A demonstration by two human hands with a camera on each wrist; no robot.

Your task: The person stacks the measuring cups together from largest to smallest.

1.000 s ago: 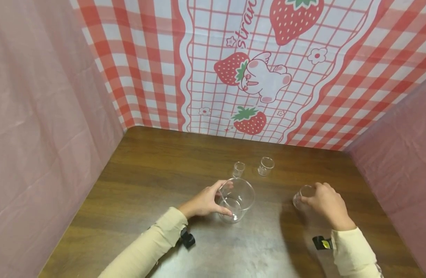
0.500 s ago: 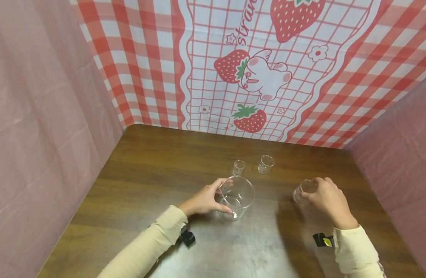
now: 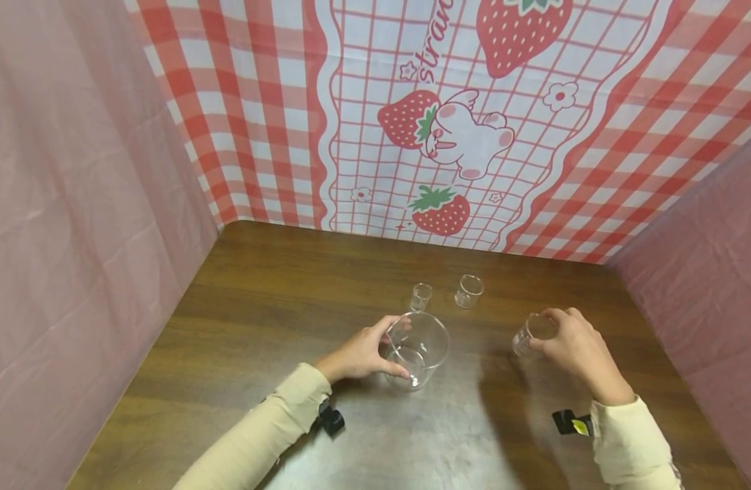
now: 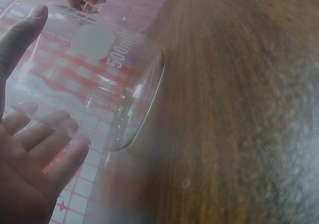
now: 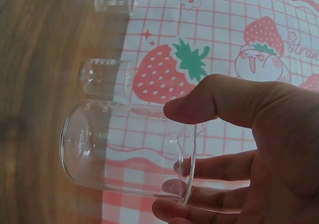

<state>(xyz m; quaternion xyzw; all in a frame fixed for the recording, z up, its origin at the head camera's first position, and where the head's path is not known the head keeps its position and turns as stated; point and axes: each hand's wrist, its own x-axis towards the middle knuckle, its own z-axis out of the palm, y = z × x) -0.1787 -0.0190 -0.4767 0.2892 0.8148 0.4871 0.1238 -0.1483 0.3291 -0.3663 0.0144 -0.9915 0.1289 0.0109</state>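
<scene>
My left hand (image 3: 365, 350) holds a large clear glass beaker (image 3: 421, 354) from its left side, thumb at the near wall and fingers round the far wall. In the left wrist view "500ml" shows on the beaker (image 4: 104, 87), which stands on the table. Over to the right, my right hand (image 3: 574, 347) grips a smaller glass beaker (image 3: 523, 340) near its rim, raised over the table. The right wrist view has the thumb on one side of that beaker (image 5: 119, 149) and the fingers at its mouth on the other. No contents show in either beaker.
Two small glass beakers stand farther back: the smallest one (image 3: 421, 297) just behind the large beaker, and a slightly bigger one (image 3: 469, 291) to its right. A strawberry-print cloth (image 3: 277, 136) hangs behind the wooden table (image 3: 259, 286), with pink curtains (image 3: 81, 204) at both sides.
My right hand has shifted slightly up and to the left in the head view with its beaker, and its shadow has slid left. The left hand and large beaker have stayed in place.
</scene>
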